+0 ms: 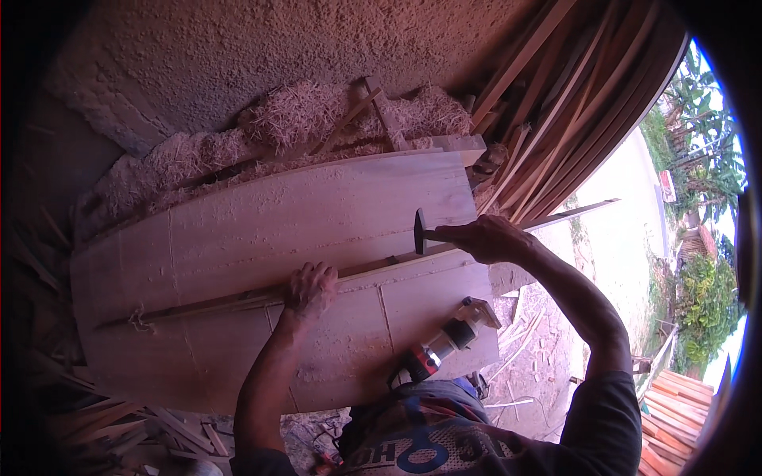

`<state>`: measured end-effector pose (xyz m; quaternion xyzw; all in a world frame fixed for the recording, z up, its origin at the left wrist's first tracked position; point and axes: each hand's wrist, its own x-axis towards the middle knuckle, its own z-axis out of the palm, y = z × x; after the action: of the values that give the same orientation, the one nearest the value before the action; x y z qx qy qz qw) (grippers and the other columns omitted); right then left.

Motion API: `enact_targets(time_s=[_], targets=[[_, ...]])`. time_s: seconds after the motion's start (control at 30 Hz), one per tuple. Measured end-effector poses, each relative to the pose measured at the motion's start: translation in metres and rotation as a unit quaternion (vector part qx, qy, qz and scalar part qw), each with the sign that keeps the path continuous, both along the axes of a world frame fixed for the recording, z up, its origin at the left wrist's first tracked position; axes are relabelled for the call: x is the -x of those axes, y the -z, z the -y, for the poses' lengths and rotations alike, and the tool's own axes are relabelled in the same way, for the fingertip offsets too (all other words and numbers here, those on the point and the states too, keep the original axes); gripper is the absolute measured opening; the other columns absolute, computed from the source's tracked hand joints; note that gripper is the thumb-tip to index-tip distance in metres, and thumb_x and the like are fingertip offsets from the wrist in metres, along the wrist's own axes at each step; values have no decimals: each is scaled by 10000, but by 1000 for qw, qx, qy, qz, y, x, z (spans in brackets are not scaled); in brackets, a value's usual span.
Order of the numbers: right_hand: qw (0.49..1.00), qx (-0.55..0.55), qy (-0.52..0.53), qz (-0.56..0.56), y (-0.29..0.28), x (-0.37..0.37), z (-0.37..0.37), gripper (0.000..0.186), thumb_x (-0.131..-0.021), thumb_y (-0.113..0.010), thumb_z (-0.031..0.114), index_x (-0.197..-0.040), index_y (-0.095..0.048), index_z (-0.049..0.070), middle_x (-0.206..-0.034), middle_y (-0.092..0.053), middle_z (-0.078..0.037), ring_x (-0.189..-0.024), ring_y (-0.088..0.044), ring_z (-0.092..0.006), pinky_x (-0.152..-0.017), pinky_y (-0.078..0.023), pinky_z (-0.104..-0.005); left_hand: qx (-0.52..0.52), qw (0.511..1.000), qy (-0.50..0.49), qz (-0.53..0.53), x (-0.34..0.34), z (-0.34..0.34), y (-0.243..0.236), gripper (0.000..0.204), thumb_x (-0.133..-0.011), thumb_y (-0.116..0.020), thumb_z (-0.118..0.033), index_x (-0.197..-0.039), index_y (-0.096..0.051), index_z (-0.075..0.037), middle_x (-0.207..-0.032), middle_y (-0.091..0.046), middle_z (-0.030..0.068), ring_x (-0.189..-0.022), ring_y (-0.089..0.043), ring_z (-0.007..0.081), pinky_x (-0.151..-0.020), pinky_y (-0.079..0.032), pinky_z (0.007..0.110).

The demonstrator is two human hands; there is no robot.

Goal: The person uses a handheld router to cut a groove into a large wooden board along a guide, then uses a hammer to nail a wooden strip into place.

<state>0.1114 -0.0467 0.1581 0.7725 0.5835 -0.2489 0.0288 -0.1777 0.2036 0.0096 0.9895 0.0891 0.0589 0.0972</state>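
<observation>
Wood fills the middle of the frame: a big pale board [262, 230] lies flat, and a second board [349, 333] lies just below it. A long thin strip [238, 300] runs across them from the lower left toward the upper right, and its far end [579, 210] sticks out past the boards on the right.

In the middle of the frame, the left hand [309, 287] rests on the strip. Its fingers are bent and press down on the wood. It holds the strip in place more than it grips it.

Right of the middle, the right hand [486, 238] is closed tight around the handle of a hammer [422, 232]. The dark hammer head points left and sits just above the strip, close to the wood. I cannot tell if it touches.

A power tool [444, 343] with a red and silver body lies on the lower board, near its right edge, below the right hand.

Wood shavings [294, 119] are heaped behind the boards at the top of the frame, against a rough wall [238, 47]. Long planks [556, 103] lean at the upper right. More scraps [119, 420] lie at the lower left. Green trees [706, 127] show at the far right.
</observation>
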Motion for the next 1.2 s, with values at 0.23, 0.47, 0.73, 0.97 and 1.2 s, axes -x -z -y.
enact_targets(time_s=[0.23,0.47,0.73,0.97,1.2], targets=[[971,-98,-106,-191,65,101,10,497,-946,-699,321,-1422,-558,298,-802,-727,-102,-677,-712,-295,-611,-585,-445,96,994,-18,-46,-17,-22,-20,440,-830,-799,-396,-1087,-627,-83,-964,-694,114,-964,-669,325,-806,-545,475],[972,-147,-104,-150,138,153,-25,401,-987,-603,388,-1361,-596,244,-800,-692,-116,-644,-678,-364,-568,-562,-457,103,994,-28,3,-27,-26,-13,547,-840,-788,-454,-1183,-610,-67,-1185,-620,154,-1089,-589,355,-905,-491,475],[961,-219,-119,-117,121,129,-31,380,-914,-689,285,-1263,-615,155,-1045,-636,-126,-993,-654,-311,-736,-557,-453,95,983,-138,74,10,-17,2,626,-906,-737,-397,-1396,-549,-56,-1409,-492,202,-1291,-459,430,-1080,-366,573],[968,-226,104,35,94,-10,41,587,-776,-822,206,-1295,-581,78,-1245,-575,-108,-1202,-559,-321,-967,-477,-459,-29,799,-553,234,106,-81,59,894,-899,-694,-556,-1546,-354,-40,-1568,-345,290,-1432,-356,476,-1178,-296,569],[977,-163,135,39,121,-90,73,867,-696,-876,489,-1350,-479,81,-1313,-553,-162,-1273,-515,-385,-1078,-375,-510,-6,689,-705,169,105,-119,81,1098,-773,-826,-547,-1541,-309,45,-1572,-358,291,-1434,-403,418,-1188,-354,454]])
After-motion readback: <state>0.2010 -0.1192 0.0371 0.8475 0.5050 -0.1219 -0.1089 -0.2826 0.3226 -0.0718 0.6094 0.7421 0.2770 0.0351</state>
